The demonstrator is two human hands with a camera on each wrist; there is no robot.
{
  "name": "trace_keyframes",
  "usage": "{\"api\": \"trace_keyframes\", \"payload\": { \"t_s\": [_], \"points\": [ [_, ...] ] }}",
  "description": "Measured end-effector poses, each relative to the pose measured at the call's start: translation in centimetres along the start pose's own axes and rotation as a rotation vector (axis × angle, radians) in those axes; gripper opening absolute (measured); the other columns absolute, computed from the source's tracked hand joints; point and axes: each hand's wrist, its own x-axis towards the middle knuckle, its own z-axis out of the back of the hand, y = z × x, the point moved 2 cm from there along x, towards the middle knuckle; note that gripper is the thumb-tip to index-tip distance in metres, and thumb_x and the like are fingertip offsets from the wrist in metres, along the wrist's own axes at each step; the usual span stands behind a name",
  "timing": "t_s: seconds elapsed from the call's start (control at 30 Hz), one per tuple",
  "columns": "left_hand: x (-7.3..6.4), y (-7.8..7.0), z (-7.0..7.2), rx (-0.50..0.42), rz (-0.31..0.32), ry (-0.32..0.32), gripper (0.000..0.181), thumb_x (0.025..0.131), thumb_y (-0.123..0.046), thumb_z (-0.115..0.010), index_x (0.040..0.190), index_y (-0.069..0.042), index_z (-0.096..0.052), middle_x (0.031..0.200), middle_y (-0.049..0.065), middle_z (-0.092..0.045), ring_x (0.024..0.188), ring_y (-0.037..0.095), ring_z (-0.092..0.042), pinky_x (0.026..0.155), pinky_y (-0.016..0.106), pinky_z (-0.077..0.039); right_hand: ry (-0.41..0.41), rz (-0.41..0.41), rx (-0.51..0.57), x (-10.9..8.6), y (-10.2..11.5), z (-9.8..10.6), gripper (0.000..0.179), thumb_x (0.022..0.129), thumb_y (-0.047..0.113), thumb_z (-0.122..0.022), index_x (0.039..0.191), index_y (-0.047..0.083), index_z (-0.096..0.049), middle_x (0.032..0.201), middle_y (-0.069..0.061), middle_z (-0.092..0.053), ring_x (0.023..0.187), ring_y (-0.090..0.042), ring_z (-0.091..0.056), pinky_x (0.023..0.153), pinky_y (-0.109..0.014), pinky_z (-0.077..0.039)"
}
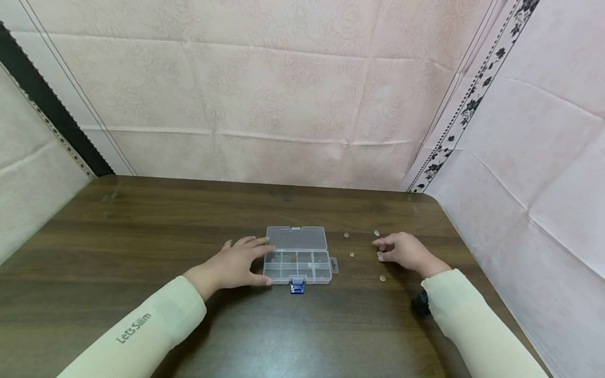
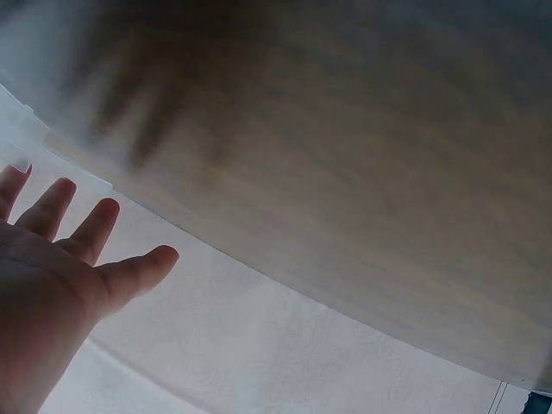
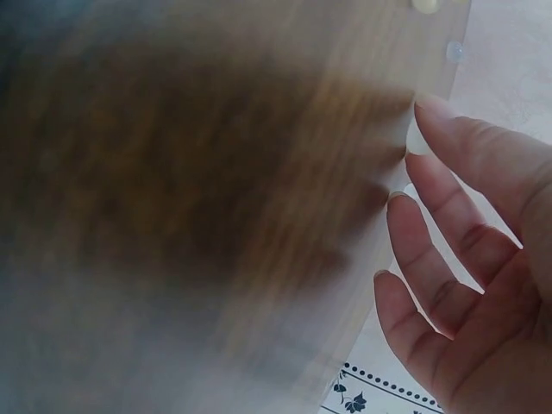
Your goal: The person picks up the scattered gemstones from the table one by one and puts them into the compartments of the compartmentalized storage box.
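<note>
A clear plastic compartment box (image 1: 299, 266) stands on the table with its lid (image 1: 296, 239) tilted back and a blue latch (image 1: 296, 287) at the front. My left hand (image 1: 236, 265) rests against the box's left side, fingers spread and fairly straight; in the left wrist view the same hand (image 2: 65, 259) shows extended fingers. Right of the box, my right hand (image 1: 407, 253) pinches a small pale round piece (image 3: 416, 138) between thumb and index finger, close to the tabletop. Its exact kind is too small to tell. One compartment seems to hold something brownish.
Several similar small pieces lie apart on the wooden table (image 1: 189, 220): one piece (image 1: 346, 234) near the lid, another piece (image 1: 352, 254) beside the box, one (image 1: 376, 233) beyond my right hand, and one (image 1: 382, 278) nearer me. Pale patterned cloth (image 1: 283, 94) hangs behind the table.
</note>
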Motion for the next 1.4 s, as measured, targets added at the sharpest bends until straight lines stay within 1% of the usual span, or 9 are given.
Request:
{"api": "trace_keyframes", "payload": {
  "t_s": [0.13, 0.4, 0.57, 0.73, 0.9, 1.1, 1.2, 1.33, 1.4],
  "points": [
    [0.0, 0.0, 0.0, -0.004, -0.001, 0.001, 0.077, 0.082, -0.052, -0.071, 0.145, -0.019, -0.045, 0.155, 0.006, -0.033, 0.142, 0.036, -0.025, 0.104, 0.073, -0.015, 0.014, -0.016, 0.008, 0.0, 0.0, 0.0, 0.032, 0.085, 0.011, -0.073, 0.116, 0.004, -0.071, 0.095, -0.004, -0.071, 0.096, -0.023, -0.063, 0.088, -0.046, -0.048],
    [0.0, 0.0, 0.1, -0.006, -0.002, 0.0, 0.076, 0.082, -0.052, -0.072, 0.145, -0.019, -0.046, 0.155, 0.006, -0.034, 0.142, 0.036, -0.026, 0.104, 0.073, -0.015, 0.016, 0.002, -0.008, 0.0, 0.1, -0.1, 0.026, 0.086, 0.009, -0.072, 0.111, 0.004, -0.073, 0.109, -0.013, -0.07, 0.108, -0.032, -0.061, 0.092, -0.049, -0.047],
    [0.0, 0.0, 0.1, -0.002, -0.001, -0.001, 0.077, 0.081, -0.052, -0.072, 0.145, -0.019, -0.046, 0.155, 0.006, -0.033, 0.142, 0.036, -0.026, 0.104, 0.073, -0.015, -0.014, 0.06, -0.053, 0.0, 0.3, 0.0, 0.02, 0.086, 0.008, -0.07, 0.106, 0.005, -0.075, 0.108, -0.014, -0.07, 0.109, -0.036, -0.06, 0.091, -0.05, -0.047],
    [0.0, 0.0, 0.1, 0.002, -0.005, -0.003, 0.076, 0.081, -0.052, -0.072, 0.145, -0.019, -0.046, 0.155, 0.006, -0.034, 0.142, 0.036, -0.026, 0.104, 0.073, -0.015, -0.044, 0.123, -0.1, 0.1, 0.7, 0.0, 0.017, 0.087, 0.01, -0.07, 0.102, 0.006, -0.076, 0.104, -0.011, -0.07, 0.103, -0.033, -0.062, 0.089, -0.048, -0.048],
    [0.0, -0.1, 0.1, 0.003, -0.006, -0.002, 0.076, 0.082, -0.051, -0.072, 0.145, -0.019, -0.046, 0.155, 0.007, -0.034, 0.142, 0.037, -0.026, 0.104, 0.073, -0.015, -0.084, 0.174, -0.118, 0.1, 1.2, 0.0, 0.014, 0.086, 0.008, -0.071, 0.099, 0.006, -0.077, 0.1, -0.009, -0.07, 0.097, -0.03, -0.064, 0.085, -0.046, -0.05],
    [0.0, -0.1, 0.1, 0.002, -0.003, -0.002, 0.076, 0.082, -0.052, -0.072, 0.145, -0.019, -0.046, 0.155, 0.006, -0.034, 0.142, 0.036, -0.026, 0.104, 0.073, -0.015, -0.133, 0.204, -0.142, 0.0, 2.0, 0.0, 0.014, 0.087, 0.007, -0.07, 0.098, 0.006, -0.077, 0.107, -0.013, -0.068, 0.109, -0.036, -0.06, 0.093, -0.05, -0.046],
    [0.0, 0.0, 0.0, -0.001, -0.002, -0.002, 0.076, 0.082, -0.052, -0.072, 0.145, -0.019, -0.046, 0.155, 0.006, -0.033, 0.142, 0.036, -0.026, 0.104, 0.073, -0.015, -0.169, 0.229, -0.164, 0.0, 2.4, -0.1, 0.014, 0.087, 0.007, -0.07, 0.099, 0.006, -0.077, 0.104, -0.011, -0.068, 0.102, -0.032, -0.063, 0.088, -0.048, -0.049],
    [0.0, 0.0, 0.0, -0.003, -0.002, -0.003, 0.076, 0.082, -0.052, -0.072, 0.145, -0.02, -0.046, 0.155, 0.006, -0.033, 0.142, 0.036, -0.026, 0.104, 0.073, -0.015, -0.212, 0.252, -0.191, -0.1, 2.9, -0.3, 0.015, 0.087, 0.008, -0.07, 0.1, 0.007, -0.077, 0.096, -0.004, -0.066, 0.087, -0.023, -0.064, 0.078, -0.043, -0.052],
    [0.0, 0.0, 0.0, -0.004, -0.003, -0.004, 0.076, 0.082, -0.052, -0.072, 0.145, -0.019, -0.046, 0.155, 0.006, -0.033, 0.142, 0.036, -0.026, 0.104, 0.073, -0.015, -0.225, 0.247, -0.19, 0.0, 3.1, -0.4, 0.015, 0.087, 0.009, -0.07, 0.101, 0.007, -0.077, 0.097, -0.003, -0.066, 0.088, -0.022, -0.064, 0.078, -0.042, -0.052]
  ]
}}
